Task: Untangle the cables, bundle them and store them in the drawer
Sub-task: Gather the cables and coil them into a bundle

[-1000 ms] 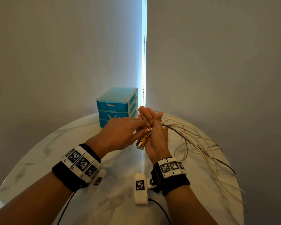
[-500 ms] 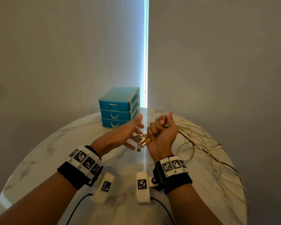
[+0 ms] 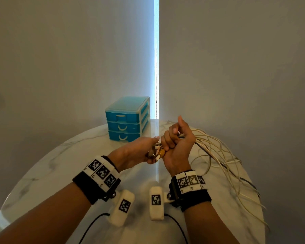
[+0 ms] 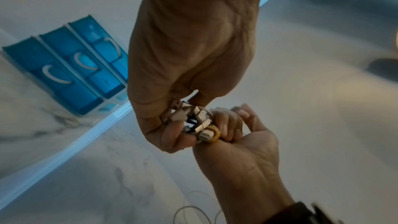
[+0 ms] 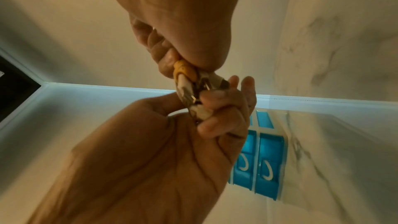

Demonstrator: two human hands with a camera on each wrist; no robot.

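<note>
Gripping near the body: right hand [image 3: 177, 147] is fisted round the cables [image 3: 217, 152] just behind their plugs [image 3: 157, 153], above the table [image 3: 60, 164]. Left hand [image 3: 136, 152] curls its fingers [image 4: 172, 135] about the plug ends, touching the right fist. Loose lengths trail right across the tabletop and over its edge. Cables look light, limp and springy, likely to slip; best held as one bunch behind the plugs. Farther back, drawers [image 3: 127, 120] stand closed.
</note>
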